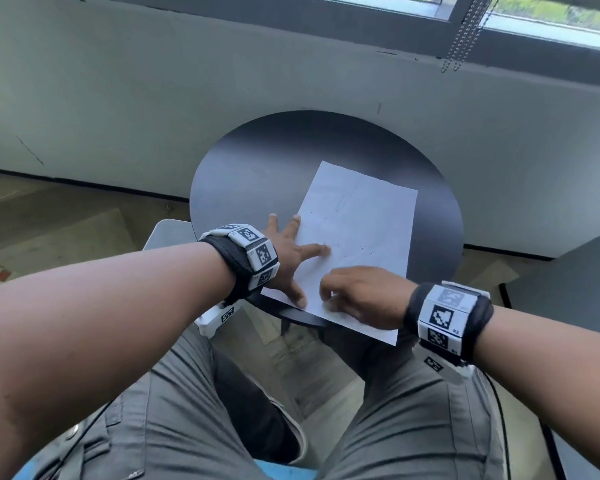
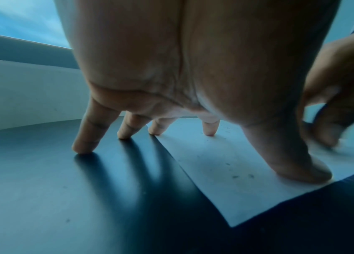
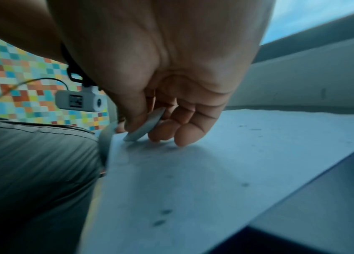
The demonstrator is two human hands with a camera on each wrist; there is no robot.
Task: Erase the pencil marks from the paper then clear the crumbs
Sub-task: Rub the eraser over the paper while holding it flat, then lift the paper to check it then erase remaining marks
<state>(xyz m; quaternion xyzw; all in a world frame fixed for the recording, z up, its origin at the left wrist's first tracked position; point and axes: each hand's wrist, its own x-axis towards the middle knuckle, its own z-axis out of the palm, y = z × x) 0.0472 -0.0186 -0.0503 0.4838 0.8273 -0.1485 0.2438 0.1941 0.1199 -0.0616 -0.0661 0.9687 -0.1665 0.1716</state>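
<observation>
A white sheet of paper (image 1: 357, 237) lies on a round black table (image 1: 257, 168), its near corner overhanging the edge. Faint pencil marks and dark crumbs (image 3: 163, 217) dot the sheet. My left hand (image 1: 291, 251) is spread flat, thumb and forefinger pressing the paper's left part, the other fingers (image 2: 84, 142) on the bare table. My right hand (image 1: 357, 292) is curled near the paper's near edge and pinches a flat white eraser (image 3: 148, 125) between thumb and fingers, its tip touching the paper (image 3: 193, 171). In the left wrist view the right hand (image 2: 334, 106) is blurred.
A grey wall and a window sill run behind the table. My knees in grey trousers (image 1: 194, 410) sit under the table's near edge. A bead chain (image 1: 465, 32) hangs from the window at top right. Wooden floor lies to the left.
</observation>
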